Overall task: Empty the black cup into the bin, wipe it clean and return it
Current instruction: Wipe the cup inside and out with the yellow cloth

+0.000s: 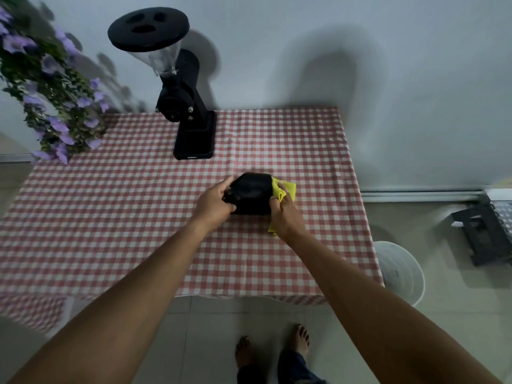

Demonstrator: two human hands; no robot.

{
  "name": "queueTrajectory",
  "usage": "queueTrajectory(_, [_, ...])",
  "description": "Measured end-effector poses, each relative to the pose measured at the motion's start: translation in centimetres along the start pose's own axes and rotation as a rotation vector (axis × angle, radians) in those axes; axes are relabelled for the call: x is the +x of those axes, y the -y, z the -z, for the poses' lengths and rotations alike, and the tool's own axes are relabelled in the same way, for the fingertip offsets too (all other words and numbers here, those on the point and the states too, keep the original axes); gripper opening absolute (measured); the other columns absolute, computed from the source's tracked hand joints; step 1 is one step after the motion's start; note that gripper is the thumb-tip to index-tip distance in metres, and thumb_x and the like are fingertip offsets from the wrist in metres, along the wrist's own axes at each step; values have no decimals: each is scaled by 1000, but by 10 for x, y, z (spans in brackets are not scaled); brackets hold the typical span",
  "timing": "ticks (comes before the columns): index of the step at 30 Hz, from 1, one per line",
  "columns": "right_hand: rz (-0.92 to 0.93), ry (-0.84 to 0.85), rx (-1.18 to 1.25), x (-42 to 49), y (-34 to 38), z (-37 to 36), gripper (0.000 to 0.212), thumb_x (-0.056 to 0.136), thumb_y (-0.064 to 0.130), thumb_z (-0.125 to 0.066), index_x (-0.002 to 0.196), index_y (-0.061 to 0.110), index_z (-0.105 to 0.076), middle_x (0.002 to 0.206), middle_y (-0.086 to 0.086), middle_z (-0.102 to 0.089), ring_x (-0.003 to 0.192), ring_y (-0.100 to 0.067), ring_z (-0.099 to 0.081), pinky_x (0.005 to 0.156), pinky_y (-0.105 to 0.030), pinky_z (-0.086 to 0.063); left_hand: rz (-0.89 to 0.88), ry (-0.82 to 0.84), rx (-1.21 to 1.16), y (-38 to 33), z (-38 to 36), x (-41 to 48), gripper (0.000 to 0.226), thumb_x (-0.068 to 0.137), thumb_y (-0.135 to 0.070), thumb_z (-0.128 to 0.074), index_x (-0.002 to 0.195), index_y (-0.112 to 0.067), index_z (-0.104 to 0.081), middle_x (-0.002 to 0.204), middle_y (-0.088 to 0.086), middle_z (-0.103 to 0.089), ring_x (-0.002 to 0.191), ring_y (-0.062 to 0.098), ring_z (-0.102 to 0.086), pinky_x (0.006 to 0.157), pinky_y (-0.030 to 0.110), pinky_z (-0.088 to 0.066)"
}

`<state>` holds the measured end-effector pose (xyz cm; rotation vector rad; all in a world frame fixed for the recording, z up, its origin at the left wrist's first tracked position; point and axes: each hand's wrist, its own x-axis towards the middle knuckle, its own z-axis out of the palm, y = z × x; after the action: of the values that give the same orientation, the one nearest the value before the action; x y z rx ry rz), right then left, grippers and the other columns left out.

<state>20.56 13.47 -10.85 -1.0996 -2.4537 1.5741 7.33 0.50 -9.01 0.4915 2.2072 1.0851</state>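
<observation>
Red-and-white checked cloth covers the table, which is pushed against a pale wall. At its far edge stands a black grinder with a clear hopper, and purple flowers hang over the left corner. Over the middle of the table, toward the right, the black cup is held tipped on its side between both hands. The left hand is wrapped around its left end, fingers curled onto it. The right hand is closed on a yellow rag, pressing it against the cup's right end. Down on the tiled floor, just off the table's right edge, sits a white bin. Bare feet show below the near edge.
</observation>
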Motion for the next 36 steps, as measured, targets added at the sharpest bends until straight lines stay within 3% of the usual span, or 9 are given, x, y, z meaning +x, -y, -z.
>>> queueTrajectory(5, [-73, -131, 209, 3, -2, -7, 45, 102, 41, -27, 137, 18, -42, 130, -11, -57, 111, -27, -55, 90, -41, -42, -50, -167, 19, 2, -19, 2, 43, 93, -3, -63, 133, -20, -67, 128, 1, -72, 116, 17, -67, 101, 35, -56])
queueTrajectory(7, [45, -156, 186, 5, -1, -6, 49, 100, 43, -26, 145, 25, -34, 141, -6, -51, 125, -26, -50, 103, -46, -43, -49, -151, 6, -1, -18, 4, 41, 93, -3, -63, 129, -22, -69, 123, -1, -73, 111, 15, -68, 98, 37, -58])
queueTrajectory(10, [243, -155, -35, 8, 6, -5, 52, 103, 35, -24, 155, 27, -19, 163, 6, -19, 151, -16, -11, 122, -42, -12, -44, -111, 16, -10, -14, 7, 41, 91, -5, -67, 128, -22, -69, 123, 0, -73, 111, 17, -68, 97, 39, -58])
queueTrajectory(13, [411, -92, -332, 4, 11, -9, 53, 103, 32, -21, 155, 26, -16, 164, 10, -10, 152, -12, 5, 121, -36, 7, -54, -70, 12, -17, -11, 12, 41, 88, -4, -69, 126, -20, -71, 120, 0, -75, 110, 18, -69, 98, 40, -57])
queueTrajectory(16, [454, -88, -390, 7, -5, -4, 56, 100, 36, -15, 155, 29, -12, 164, 11, -8, 151, -10, 8, 123, -38, 6, -40, -37, -12, -21, -8, 12, 41, 89, 2, -67, 124, -17, -71, 120, 3, -74, 111, 19, -69, 101, 40, -56])
queueTrajectory(20, [230, -168, -343, 18, -9, 6, 52, 104, 33, -17, 155, 25, -14, 165, 8, -9, 152, -13, 7, 124, -43, 2, -1, -17, -37, -25, -6, 13, 41, 90, 1, -67, 129, -13, -68, 129, 7, -70, 120, 20, -64, 106, 39, -52])
queueTrajectory(25, [451, -91, -458, -2, -11, -6, 53, 105, 33, -20, 156, 27, -9, 159, 15, 3, 150, -9, 13, 121, -32, 10, 130, 33, -156, -33, -3, 19, 36, 90, 6, -65, 124, -8, -69, 119, 11, -73, 108, 23, -69, 94, 37, -58])
queueTrajectory(30, [206, -169, -343, 9, -14, 8, 54, 104, 34, -15, 157, 24, -11, 165, 6, -8, 152, -15, 6, 122, -34, 7, 232, 29, -237, -37, -3, 22, 32, 89, 3, -68, 120, -7, -70, 117, 9, -73, 110, 24, -69, 91, 35, -60])
queueTrajectory(36, [415, -101, -457, -4, -17, 2, 53, 104, 36, -18, 155, 29, -8, 162, 13, 1, 150, -8, 12, 123, -36, 7, 255, 34, -283, -45, -4, 23, 33, 90, 4, -68, 122, 1, -68, 114, 14, -73, 103, 23, -69, 77, 28, -58])
